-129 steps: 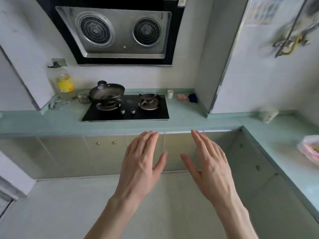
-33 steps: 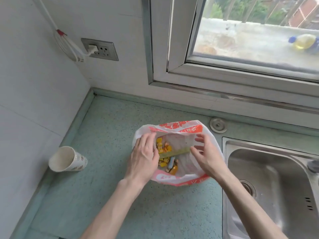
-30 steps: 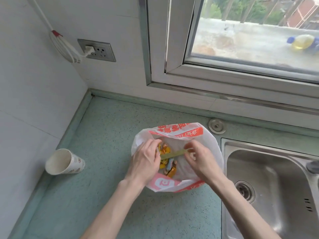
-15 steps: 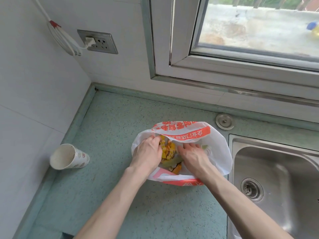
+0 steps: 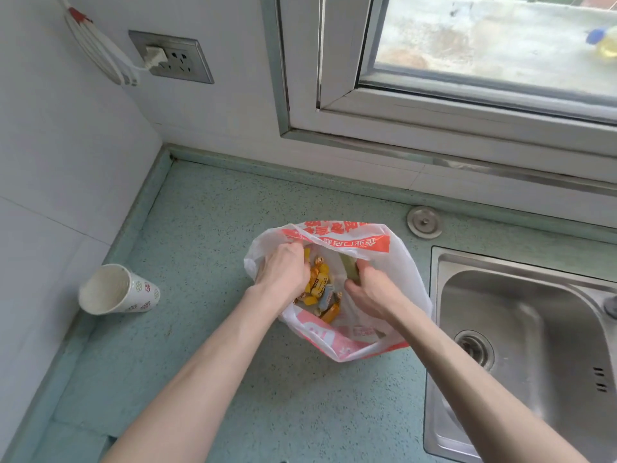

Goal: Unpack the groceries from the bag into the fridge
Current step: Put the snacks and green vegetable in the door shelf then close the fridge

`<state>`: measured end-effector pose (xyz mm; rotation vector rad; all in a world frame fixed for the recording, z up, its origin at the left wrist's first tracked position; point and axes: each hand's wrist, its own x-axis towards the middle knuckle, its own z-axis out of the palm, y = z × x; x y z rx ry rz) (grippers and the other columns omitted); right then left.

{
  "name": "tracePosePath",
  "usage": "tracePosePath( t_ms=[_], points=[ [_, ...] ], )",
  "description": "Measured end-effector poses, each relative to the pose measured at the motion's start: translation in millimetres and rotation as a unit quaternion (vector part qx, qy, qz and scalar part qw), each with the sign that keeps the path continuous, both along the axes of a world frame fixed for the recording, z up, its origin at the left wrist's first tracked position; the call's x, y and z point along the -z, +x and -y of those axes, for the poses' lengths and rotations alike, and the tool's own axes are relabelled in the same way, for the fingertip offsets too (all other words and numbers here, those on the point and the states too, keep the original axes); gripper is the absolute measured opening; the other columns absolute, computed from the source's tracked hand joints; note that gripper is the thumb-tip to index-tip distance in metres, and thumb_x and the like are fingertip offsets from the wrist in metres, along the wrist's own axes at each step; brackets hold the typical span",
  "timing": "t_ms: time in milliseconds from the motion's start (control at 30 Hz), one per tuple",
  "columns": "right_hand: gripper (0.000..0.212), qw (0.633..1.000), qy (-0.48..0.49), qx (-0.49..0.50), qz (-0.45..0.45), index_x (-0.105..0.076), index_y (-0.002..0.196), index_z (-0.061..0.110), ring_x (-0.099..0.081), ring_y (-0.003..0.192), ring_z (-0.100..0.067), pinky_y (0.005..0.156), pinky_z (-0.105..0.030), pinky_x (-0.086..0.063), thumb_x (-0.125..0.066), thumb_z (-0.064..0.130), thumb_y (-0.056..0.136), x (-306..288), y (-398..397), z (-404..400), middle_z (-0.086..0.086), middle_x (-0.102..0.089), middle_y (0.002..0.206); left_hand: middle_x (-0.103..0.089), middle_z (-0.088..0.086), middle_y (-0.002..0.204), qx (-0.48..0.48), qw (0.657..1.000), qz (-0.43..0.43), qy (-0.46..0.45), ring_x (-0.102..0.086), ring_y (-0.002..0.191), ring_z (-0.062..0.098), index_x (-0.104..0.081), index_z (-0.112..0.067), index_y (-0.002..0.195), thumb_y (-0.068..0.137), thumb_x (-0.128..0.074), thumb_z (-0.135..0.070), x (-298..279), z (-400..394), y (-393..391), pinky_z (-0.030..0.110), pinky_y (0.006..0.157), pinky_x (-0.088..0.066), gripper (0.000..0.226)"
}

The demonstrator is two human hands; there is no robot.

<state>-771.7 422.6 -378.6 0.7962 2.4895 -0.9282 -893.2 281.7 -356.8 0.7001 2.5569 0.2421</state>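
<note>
A thin, crinkled white-and-red plastic bag [image 5: 397, 269] sits on the speckled green counter [image 5: 213, 235] just left of the steel sink [image 5: 521, 315]. Both hands are inside its mouth. The left hand [image 5: 283, 275] is curled over glossy wrapped candies [image 5: 320, 292] (fingertips hidden, so its hold is unclear). The right hand [image 5: 374, 292] is closed around a pale green package [image 5: 349, 267], mostly hidden. A paper cup [image 5: 117, 290] lies tipped at left.

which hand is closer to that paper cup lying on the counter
Left. The left hand is at the bag's left rim, nearest the paper cup; the right hand is farther right, inside the bag.
</note>
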Motion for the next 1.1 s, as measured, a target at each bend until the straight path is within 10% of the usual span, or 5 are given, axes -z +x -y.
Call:
tracePosePath(
  t_ms=[400, 500, 700, 833, 1100],
  points=[
    [0.042, 0.992, 0.058, 0.108, 0.016, -0.065, 0.118, 0.018, -0.068, 0.107, -0.034, 0.089, -0.040, -0.056, -0.049, 0.053, 0.100, 47, -3, 66, -0.011, -0.072, 0.112, -0.056, 0.007, 0.146, -0.070, 0.993, 0.093, -0.025, -0.062, 0.110, 0.022, -0.049, -0.013, 0.142, 0.108, -0.044, -0.024, 14, -9, 27, 0.016, 0.091, -0.053, 0.036],
    [0.036, 0.994, 0.079, 0.067, 0.029, -0.065, 0.120, 0.015, -0.065, 0.113, -0.035, 0.092, -0.039, -0.052, -0.044, 0.040, 0.106, 49, -8, 68, -0.013, -0.070, 0.118, -0.049, 0.007, 0.154, -0.088, 0.990, 0.105, 0.012, -0.049, 0.136, 0.025, -0.042, -0.018, 0.150, 0.110, -0.038, -0.029, 30, -12, 28, 0.027, 0.110, -0.039, 0.041],
    [0.024, 0.983, 0.006, 0.184, 0.000, -0.065, 0.103, 0.026, -0.070, 0.098, -0.032, 0.085, -0.043, -0.057, -0.053, 0.044, 0.093, 48, -10, 67, -0.001, -0.073, 0.100, -0.063, 0.005, 0.131, -0.147, 0.975, 0.151, 0.063, -0.062, 0.116, 0.027, -0.054, -0.022, 0.138, 0.106, -0.046, -0.034, 37, -14, 26, 0.041, 0.101, -0.053, 0.035],
    [0.025, 0.980, -0.050, 0.190, 0.000, -0.066, 0.083, 0.027, -0.073, 0.077, -0.032, 0.073, -0.046, -0.063, -0.054, 0.049, 0.086, 50, -6, 56, 0.000, -0.075, 0.084, -0.067, 0.004, 0.118, -0.158, 0.976, 0.149, 0.024, -0.066, 0.106, 0.027, -0.060, -0.021, 0.129, 0.101, -0.052, -0.026, 30, -13, 26, 0.042, 0.095, -0.058, 0.030],
    [0.026, 0.996, 0.037, 0.081, -0.010, -0.066, 0.114, 0.009, -0.068, 0.106, -0.033, 0.066, -0.026, -0.045, -0.050, 0.027, 0.104, 20, 9, 32, -0.006, -0.068, 0.103, -0.055, 0.011, 0.144, -0.033, 0.979, 0.087, -0.179, -0.049, 0.136, 0.030, -0.058, -0.011, 0.139, 0.101, -0.052, -0.026, 44, -11, 28, 0.040, 0.112, -0.036, 0.042]
  ],
)
